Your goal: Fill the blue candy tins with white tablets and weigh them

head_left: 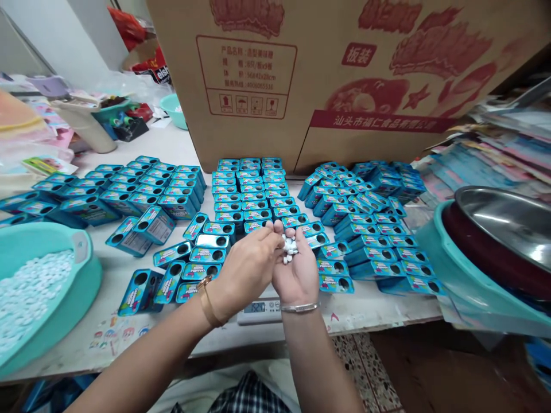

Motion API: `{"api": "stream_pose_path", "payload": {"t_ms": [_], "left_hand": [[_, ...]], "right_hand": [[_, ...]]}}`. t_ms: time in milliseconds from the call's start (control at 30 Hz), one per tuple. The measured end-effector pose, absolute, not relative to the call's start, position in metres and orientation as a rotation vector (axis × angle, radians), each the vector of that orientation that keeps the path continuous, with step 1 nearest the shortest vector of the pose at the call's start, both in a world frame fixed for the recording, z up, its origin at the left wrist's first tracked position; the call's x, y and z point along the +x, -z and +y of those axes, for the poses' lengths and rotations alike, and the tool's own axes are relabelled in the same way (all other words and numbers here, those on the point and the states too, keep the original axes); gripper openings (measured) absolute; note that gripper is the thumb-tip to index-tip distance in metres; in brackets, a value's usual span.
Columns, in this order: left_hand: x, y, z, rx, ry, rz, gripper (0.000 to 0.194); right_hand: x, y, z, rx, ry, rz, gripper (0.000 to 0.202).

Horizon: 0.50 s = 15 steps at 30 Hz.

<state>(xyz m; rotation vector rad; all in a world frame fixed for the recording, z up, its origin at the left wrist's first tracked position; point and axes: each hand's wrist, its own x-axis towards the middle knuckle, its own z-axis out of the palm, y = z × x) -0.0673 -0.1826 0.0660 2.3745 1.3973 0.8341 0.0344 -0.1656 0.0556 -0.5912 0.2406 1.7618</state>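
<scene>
My right hand [297, 272] is cupped palm up, with a small heap of white candies [290, 246] in it. Bent over it from the left is my left hand [247, 267], its fingers pressed together at the edge of the heap; what they pinch is hidden. Beneath both hands, a white digital scale [275, 310] shows its lit display at the table's front edge. Small blue tins [253, 196] stand in rows behind the hands, each with a dark round opening on top. A few more tins [171, 281] stand loosely to the left of my left hand.
A turquoise basin [81, 298] of white candies stands at the left. Another turquoise basin [447, 258], holding a dark red bowl and a metal bowl [508, 221], is at the right. A large cardboard box [249, 135] blocks the back. More blue tins [181, 201] fill the left rear.
</scene>
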Motion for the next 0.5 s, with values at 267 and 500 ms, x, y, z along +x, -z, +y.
{"api": "stream_pose_path", "payload": {"t_ms": [267,500], "left_hand": [[-0.081,-0.074,-0.186,1.999,-1.127,1.377,0.009],[-0.107,-0.064,-0.184,2.247,-0.648,1.590,0.016]], "right_hand": [[0.042,-0.053,-0.166,-0.514,-1.848,0.362,0.034],[0.066,-0.047,-0.162,-0.476,-1.585,0.245,0.034]]}}
